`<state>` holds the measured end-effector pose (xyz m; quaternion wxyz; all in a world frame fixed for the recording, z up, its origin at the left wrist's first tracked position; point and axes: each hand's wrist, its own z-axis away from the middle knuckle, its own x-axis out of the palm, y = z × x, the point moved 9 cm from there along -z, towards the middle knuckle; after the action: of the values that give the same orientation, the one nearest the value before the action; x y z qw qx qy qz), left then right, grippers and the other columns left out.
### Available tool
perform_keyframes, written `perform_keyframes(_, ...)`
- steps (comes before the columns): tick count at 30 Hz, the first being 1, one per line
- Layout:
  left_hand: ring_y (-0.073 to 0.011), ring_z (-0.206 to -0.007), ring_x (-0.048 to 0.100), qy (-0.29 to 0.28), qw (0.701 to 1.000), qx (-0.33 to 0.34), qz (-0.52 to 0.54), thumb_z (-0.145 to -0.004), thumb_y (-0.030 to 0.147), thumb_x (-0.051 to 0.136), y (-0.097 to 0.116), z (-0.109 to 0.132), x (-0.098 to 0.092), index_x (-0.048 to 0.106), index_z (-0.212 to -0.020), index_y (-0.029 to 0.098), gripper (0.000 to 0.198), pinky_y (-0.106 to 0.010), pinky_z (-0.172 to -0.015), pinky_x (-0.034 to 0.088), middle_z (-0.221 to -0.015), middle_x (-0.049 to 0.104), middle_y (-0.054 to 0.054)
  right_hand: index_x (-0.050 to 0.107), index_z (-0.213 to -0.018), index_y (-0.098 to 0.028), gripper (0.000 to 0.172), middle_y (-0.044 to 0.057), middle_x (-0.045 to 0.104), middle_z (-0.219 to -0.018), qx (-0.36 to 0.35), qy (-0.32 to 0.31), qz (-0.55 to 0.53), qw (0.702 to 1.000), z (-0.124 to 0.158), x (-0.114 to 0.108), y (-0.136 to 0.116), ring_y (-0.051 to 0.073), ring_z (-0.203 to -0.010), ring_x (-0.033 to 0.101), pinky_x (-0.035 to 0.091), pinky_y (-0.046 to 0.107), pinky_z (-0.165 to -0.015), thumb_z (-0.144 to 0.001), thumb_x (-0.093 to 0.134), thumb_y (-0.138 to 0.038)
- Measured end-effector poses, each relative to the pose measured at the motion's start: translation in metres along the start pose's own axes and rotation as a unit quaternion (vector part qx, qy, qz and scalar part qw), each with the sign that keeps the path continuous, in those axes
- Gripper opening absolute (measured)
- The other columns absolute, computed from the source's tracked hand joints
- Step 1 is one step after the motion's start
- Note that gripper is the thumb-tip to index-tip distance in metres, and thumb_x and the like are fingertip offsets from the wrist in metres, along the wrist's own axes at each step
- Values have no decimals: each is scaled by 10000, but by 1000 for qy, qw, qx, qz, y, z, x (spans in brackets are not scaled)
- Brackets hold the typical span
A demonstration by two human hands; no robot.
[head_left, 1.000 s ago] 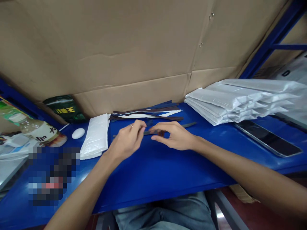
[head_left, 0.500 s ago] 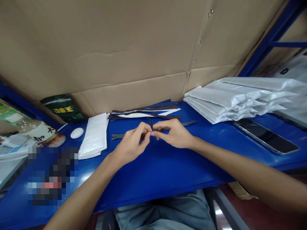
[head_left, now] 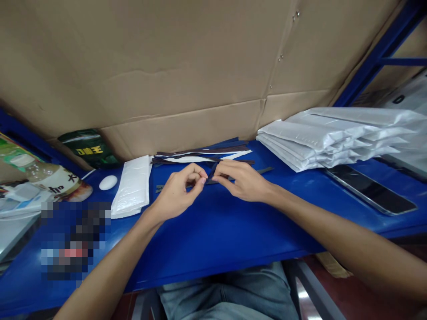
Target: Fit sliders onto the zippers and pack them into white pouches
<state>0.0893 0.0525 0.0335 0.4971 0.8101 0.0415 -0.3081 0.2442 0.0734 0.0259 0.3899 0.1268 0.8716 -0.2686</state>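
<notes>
Over the middle of the blue table, my left hand [head_left: 182, 189] and my right hand [head_left: 242, 180] nearly meet at the fingertips. Between them is a dark navy zipper [head_left: 211, 171], pinched by both hands, with much of it hidden by the fingers. Behind and below my hands lies a grey zipper [head_left: 265, 170], whose ends show on either side. Farther back, against the cardboard, rests a loose pile of brown, white and blue zippers [head_left: 200, 155].
Stacked white plastic packets [head_left: 320, 133] stand at the back right beside a phone [head_left: 370, 189]. To the left are a flat white packet [head_left: 131, 186], a white oval object [head_left: 108, 182], a dark green pouch [head_left: 88, 149] and a drink bottle [head_left: 56, 180]. A cardboard wall [head_left: 167, 66] closes the back.
My fingertips have drawn slightly apart, the left hand moving a little left. More of the navy zipper now shows between them.
</notes>
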Motion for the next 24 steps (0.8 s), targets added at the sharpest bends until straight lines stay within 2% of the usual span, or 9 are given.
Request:
perform_keyframes(3,-112,-578,510,55,997,1,54,-1066,351,618,-3,-3,-32,591,-1051,203,151,-246,-566,397,-664,552,41,632,-923,-204,283,99,696,-942,60,47,81,994,3,-27,37,239,-906,622,473,367,-842,-1104,456,-333)
perform_keyframes(6,-118,-586,557,91,993,-2,69,-1040,371,672,-7,-5,-53,579,-1037,204,191,-250,-583,432,-665,575,39,684,-893,-204,257,71,735,-904,138,64,56,987,9,-43,65,212,-812,647,488,347,-791,-1060,555,-351)
perform_keyframes(8,-122,-597,574,68,996,-12,64,-1051,372,656,-11,-6,-48,570,-1033,204,189,-255,-602,446,-667,591,36,749,-945,-209,233,60,784,-961,143,44,-15,989,8,-32,59,206,-833,696,519,336,-808,-1028,629,-390)
perform_keyframes(12,-124,-628,575,-11,998,-31,47,-1101,357,568,-20,-4,-13,557,-1052,203,163,-260,-631,434,-677,615,28,801,-1098,-222,276,41,827,-1048,124,-8,-173,977,4,9,16,204,-897,756,563,322,-855,-981,728,-461)
perform_keyframes(16,-126,-645,574,-51,996,-36,64,-1114,367,543,-22,-1,12,539,-1069,208,165,-263,-641,432,-698,604,33,803,-996,-220,236,20,824,-970,132,-14,-240,961,3,29,-2,184,-843,742,549,306,-810,-1018,680,-420)
perform_keyframes(20,-134,-661,587,-36,998,-21,38,-1120,412,518,-16,0,14,538,-1057,216,207,-275,-673,464,-724,612,29,733,-909,-205,186,13,775,-859,134,4,-230,964,5,25,-1,163,-757,687,506,290,-735,-1018,645,-326)
perform_keyframes(22,-146,-698,617,-4,999,-2,-41,-1084,466,584,-12,1,8,552,-1075,218,250,-287,-704,482,-792,656,12,671,-907,-203,113,3,724,-827,123,20,-207,970,5,20,-2,150,-722,635,478,283,-709,-999,617,-238)
perform_keyframes(24,-170,-732,645,20,983,19,-180,-1018,532,674,-8,2,5,577,-1068,223,327,-300,-707,469,-843,692,0,623,-912,-206,80,-3,681,-825,105,25,-181,978,4,18,-6,143,-712,591,455,282,-698,-980,592,-178)
